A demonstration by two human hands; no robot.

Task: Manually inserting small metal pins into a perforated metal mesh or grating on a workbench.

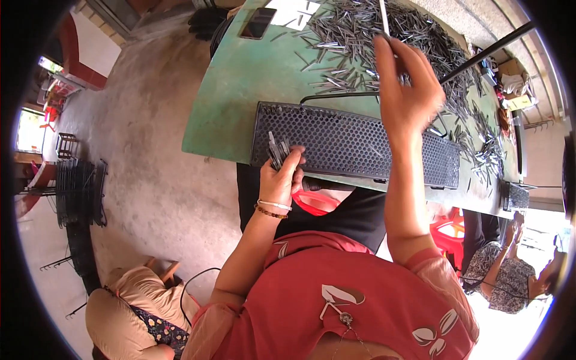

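Observation:
My left hand (281, 173) is closed around a bundle of thin dark metal strips (278, 150), their ends sticking up past the fingers. It rests by the left end of a long black perforated tray (336, 135). My right hand (411, 90) is raised over the tray's far side, slightly blurred. Its fingertips pinch the lower end of a thin pale rod (384, 17), which runs out of the picture at the top. Beyond that hand, a big loose pile of similar dark strips (354, 27) covers the far part of the green table (231, 99).
A phone (258, 23) and white paper (294, 13) lie at the table's far left. A black bar (489, 53) slants over the right side. One person (135, 312) is at lower left, another (510, 276) at right. Black metal racks (78, 192) stand far left.

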